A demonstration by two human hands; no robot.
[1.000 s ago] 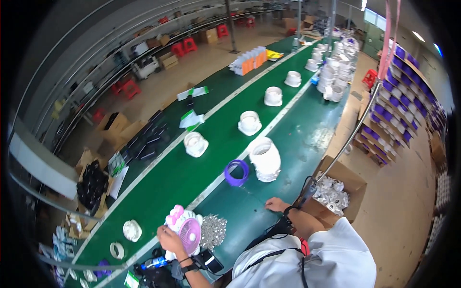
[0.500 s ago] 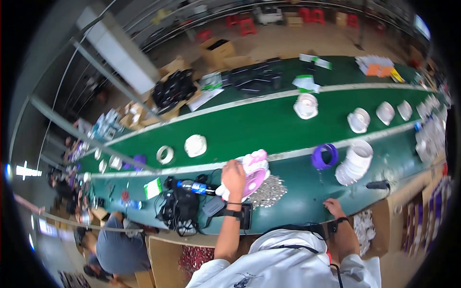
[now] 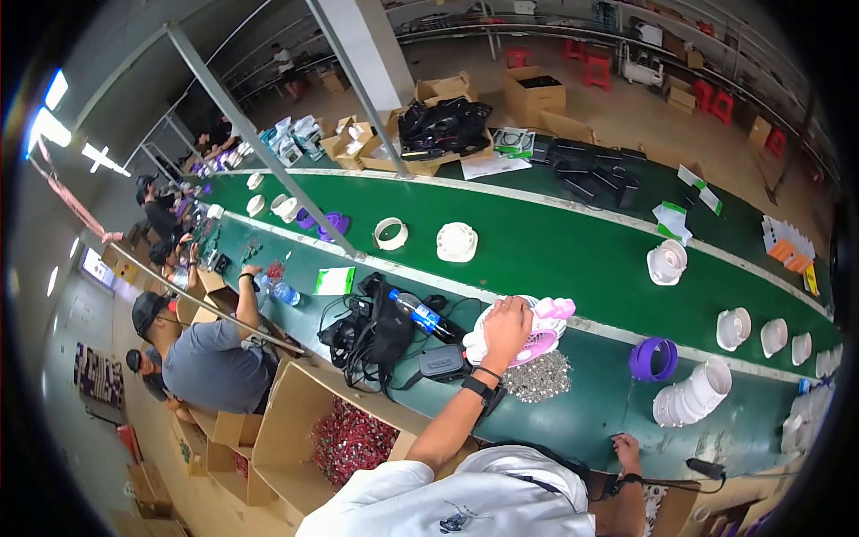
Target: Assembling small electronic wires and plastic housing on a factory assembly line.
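Note:
My left hand (image 3: pixel 506 333) is closed over the top of a pink-and-white fan part (image 3: pixel 542 343) with a round pink grille. The fan part lies at the near side of the conveyor's pale edge strip, beside a pile of small silver metal pieces (image 3: pixel 540 378). Down by the table's near edge is my right hand (image 3: pixel 627 453), its fingers curled in; whatever they may hold is hidden. Farther up from it stand a purple ring (image 3: pixel 653 359) and a leaning stack of white rings (image 3: pixel 693 394).
White housings (image 3: pixel 667 262) sit along the green conveyor belt (image 3: pixel 555 259). Left of my left hand are a dark bottle with a blue label (image 3: pixel 420 315), a black bag (image 3: pixel 380 336) and a grey case (image 3: pixel 445 362). A box of red parts (image 3: pixel 353 443) stands near a seated co-worker (image 3: pixel 210 362).
My view has swung left, so the table's things sit farther right and more of the co-workers shows. My left hand stays on the fan part; my right hand stays near the table edge.

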